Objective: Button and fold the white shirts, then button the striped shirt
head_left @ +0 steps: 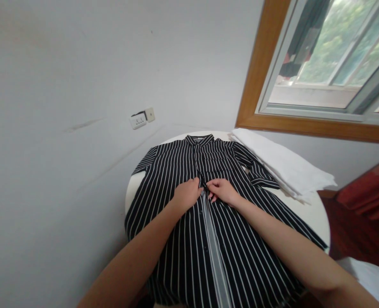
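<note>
A black shirt [173,167] with white stripes lies face up, its collar at the far end and its hem hanging over the near edge of a round white table [317,214]. Above my hands the front is closed; below them it parts, showing a grey inner strip and small dark buttons. My left hand [188,193] pinches one front edge at mid-placket. Close beside it, my right hand [221,191] grips the other edge between thumb and fingers. Between the two hands the fabric is slightly raised. Whether a button sits in the fingers is hidden.
Folded white cloth [282,162] lies on the table's right side, next to a sleeve. A wall with a socket [138,121] stands behind and to the left. A wood-framed window [324,64] is at upper right. More white fabric [368,278] shows at lower right.
</note>
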`<state>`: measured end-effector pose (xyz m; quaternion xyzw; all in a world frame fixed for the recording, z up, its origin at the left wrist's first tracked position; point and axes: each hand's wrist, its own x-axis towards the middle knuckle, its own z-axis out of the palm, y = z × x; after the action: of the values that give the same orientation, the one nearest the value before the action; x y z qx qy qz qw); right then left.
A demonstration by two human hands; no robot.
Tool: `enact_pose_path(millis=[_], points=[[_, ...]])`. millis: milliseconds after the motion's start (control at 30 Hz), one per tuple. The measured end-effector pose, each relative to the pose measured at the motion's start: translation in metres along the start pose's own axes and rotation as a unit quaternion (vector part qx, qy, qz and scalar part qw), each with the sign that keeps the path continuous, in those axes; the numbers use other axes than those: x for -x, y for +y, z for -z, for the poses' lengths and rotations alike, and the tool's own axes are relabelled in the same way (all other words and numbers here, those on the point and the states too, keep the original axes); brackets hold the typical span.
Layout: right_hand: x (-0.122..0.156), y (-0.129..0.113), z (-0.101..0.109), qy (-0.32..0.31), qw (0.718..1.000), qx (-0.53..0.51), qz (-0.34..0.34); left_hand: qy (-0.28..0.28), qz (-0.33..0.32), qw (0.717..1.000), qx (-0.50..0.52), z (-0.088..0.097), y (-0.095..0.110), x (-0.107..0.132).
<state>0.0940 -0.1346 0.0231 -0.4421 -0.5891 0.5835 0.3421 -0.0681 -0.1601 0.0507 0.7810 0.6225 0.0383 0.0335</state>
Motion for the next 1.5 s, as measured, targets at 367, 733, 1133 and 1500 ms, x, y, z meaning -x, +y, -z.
enact_pose_path(millis=[367, 733, 1133, 1500], points=[[0.0, -0.001, -0.001, -0.005, 1.0, 0.005, -0.004, -0.021, 0.011, 1.0, -0.008, 0.004, 0.007, 0.001], [0.002, -0.002, 0.002, -0.039, 0.999, 0.007, 0.017, -0.004, -0.017, 0.999, 0.036, -0.002, -0.011, -0.004], [0.001, -0.002, 0.003, -0.039, 0.999, -0.033, -0.011, -0.001, -0.062, 0.984, 0.167, 0.002, -0.021, -0.015], [0.003, -0.003, 0.001, 0.012, 0.998, -0.007, 0.058, -0.046, -0.066, 0.969, 0.232, -0.011, -0.032, -0.023]])
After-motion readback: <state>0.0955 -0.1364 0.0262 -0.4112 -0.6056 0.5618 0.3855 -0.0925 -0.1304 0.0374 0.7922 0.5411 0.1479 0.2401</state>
